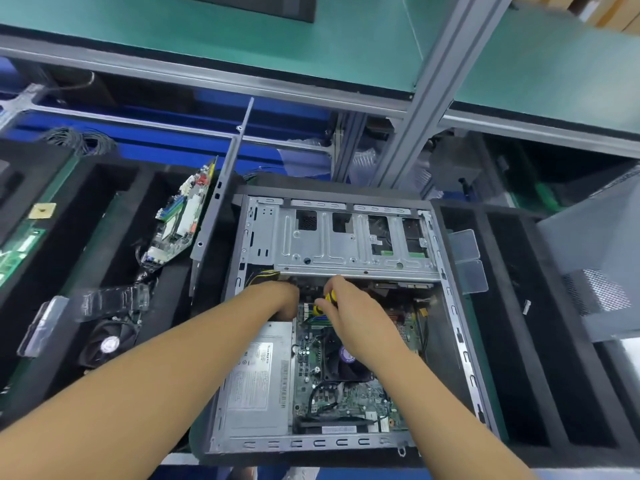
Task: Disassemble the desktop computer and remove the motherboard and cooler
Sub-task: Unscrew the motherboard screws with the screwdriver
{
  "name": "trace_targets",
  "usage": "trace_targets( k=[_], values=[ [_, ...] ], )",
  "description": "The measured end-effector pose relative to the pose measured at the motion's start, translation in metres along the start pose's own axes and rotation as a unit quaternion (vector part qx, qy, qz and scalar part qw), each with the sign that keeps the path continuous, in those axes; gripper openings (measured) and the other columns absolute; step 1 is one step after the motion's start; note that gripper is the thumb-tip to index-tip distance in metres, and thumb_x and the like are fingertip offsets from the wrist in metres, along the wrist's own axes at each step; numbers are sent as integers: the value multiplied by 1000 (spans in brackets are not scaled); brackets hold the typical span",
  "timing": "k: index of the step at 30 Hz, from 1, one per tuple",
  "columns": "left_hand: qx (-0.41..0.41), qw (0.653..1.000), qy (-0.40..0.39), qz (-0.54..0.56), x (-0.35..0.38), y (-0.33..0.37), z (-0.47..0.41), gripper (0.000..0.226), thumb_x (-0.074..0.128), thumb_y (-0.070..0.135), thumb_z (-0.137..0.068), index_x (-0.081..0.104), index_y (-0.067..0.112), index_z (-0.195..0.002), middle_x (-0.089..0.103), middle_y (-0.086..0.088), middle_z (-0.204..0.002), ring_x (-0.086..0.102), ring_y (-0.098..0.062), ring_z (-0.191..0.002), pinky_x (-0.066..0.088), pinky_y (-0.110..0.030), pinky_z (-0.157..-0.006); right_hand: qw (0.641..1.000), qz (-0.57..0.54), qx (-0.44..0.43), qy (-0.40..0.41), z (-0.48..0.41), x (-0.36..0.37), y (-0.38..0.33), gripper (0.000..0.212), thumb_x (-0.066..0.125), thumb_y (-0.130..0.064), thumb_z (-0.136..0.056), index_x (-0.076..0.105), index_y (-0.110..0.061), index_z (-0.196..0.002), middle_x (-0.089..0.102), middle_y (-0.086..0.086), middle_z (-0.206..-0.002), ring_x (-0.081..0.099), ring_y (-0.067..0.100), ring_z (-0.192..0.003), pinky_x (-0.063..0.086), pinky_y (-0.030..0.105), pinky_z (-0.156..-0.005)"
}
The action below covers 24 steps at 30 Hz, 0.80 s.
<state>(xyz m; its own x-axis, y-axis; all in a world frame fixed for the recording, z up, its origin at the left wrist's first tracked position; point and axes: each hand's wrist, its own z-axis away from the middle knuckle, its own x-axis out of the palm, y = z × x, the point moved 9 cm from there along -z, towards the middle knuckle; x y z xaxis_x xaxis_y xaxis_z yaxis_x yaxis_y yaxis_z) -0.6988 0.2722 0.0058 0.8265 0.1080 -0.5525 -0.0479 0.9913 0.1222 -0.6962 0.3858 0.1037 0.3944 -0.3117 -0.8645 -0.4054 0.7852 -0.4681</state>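
Grey steel case (460, 341) lying on its side, open face up, dead centre. Green motherboard (349, 403) flat on the case floor, long axis running away from the body, boxy silver power supply (258, 382) just beside it on the left. Black cooler with a purple-stickered fan (341, 367) sitting on the board, partly tucked under the right wrist.

Both hands close together at the far end of the board, just below the stamped silver drive cage (346, 237). Right hand (349, 313) wrapped round a yellow-and-black screwdriver (329, 299), tip hidden, aimed down at the board. Left hand (284, 299) dipped into the corner past the power supply, fingers out of sight, so can't tell if gripping anything. Probably a far-edge board screw being worked.

Upshot: cooler and most of the board lying nearer the body than the hands, right hand the closer one to the cooler. Neither part out yet.

Around it: black foam trays (104, 202) on both sides, a second green circuit board (180, 220) propped tilted in the left one, near a grey side panel (221, 188) standing on edge. Loose black fan (107, 341) lower left. Green-matted shelf (242, 46) on aluminium framing (433, 81) beyond.
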Motion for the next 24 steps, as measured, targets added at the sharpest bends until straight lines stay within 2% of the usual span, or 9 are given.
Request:
trace_targets(
  k=[2,4,6,9,14,16,18,21,24],
  values=[
    [0,1000,6,-1,2,2,-2,25,50,11,-98,64,2,-117,66,-16,-117,65,-31,-98,48,-35,-74,1000,4,-2,1,-1,3,1,19,47,-40,-103,43,-22,-106,41,-14,-74,45,15,-66,28,31,-52],
    [-3,1000,12,3,3,3,-4,22,52,18,-99,65,4,-110,66,-13,-99,65,-29,-89,46,-34,-71,1000,12,-10,2,0,3,1,20,47,-40,-103,44,-20,-106,42,-12,-76,45,15,-65,29,32,-52],
    [-8,1000,16,6,4,3,-5,19,49,20,-100,63,7,-101,54,-7,-77,55,-23,-70,42,-32,-66,1000,9,-21,6,1,2,-1,20,46,-41,-103,44,-21,-106,42,-12,-75,46,12,-63,30,30,-50],
    [-14,1000,14,6,4,3,-5,16,49,21,-100,59,11,-95,44,-3,-69,45,-20,-61,39,-30,-59,999,20,-45,14,3,1,-7,19,47,-40,-103,44,-21,-105,42,-13,-78,44,13,-64,28,31,-52],
    [-12,1000,22,-11,1,8,-2,12,47,15,-100,54,9,-91,43,-4,-69,43,-18,-57,37,-29,-55,998,40,-52,15,-2,4,-11,20,46,-38,-103,45,-19,-105,51,-5,-91,43,17,-72,26,32,-54],
    [-1,1000,29,-10,-2,11,-1,13,47,14,-98,58,8,-94,48,-6,-73,49,-22,-68,41,-31,-64,997,47,-58,21,-3,3,-13,20,47,-37,-103,45,-18,-105,54,-2,-95,45,19,-75,28,33,-58],
    [7,1000,26,-6,-3,13,1,19,50,15,-98,64,5,-105,54,-8,-84,51,-24,-78,41,-32,-69,997,38,-59,31,-2,2,-15,20,49,-36,-102,46,-16,-105,52,-3,-92,45,20,-75,28,34,-60],
    [9,1000,27,8,-4,12,5,28,54,17,-96,63,0,-117,57,-12,-95,56,-25,-84,45,-34,-74,998,25,-51,33,-5,2,-18,22,51,-36,-101,47,-15,-105,43,-6,-85,39,20,-71,28,35,-61],
    [14,999,37,12,-6,11,7,27,55,15,-96,62,3,-119,62,-16,-107,63,-30,-97,52,-39,-88,997,40,-63,25,-5,4,-25,22,52,-35,-102,46,-14,-102,41,-6,-84,37,20,-71,26,33,-60]
  ],
)
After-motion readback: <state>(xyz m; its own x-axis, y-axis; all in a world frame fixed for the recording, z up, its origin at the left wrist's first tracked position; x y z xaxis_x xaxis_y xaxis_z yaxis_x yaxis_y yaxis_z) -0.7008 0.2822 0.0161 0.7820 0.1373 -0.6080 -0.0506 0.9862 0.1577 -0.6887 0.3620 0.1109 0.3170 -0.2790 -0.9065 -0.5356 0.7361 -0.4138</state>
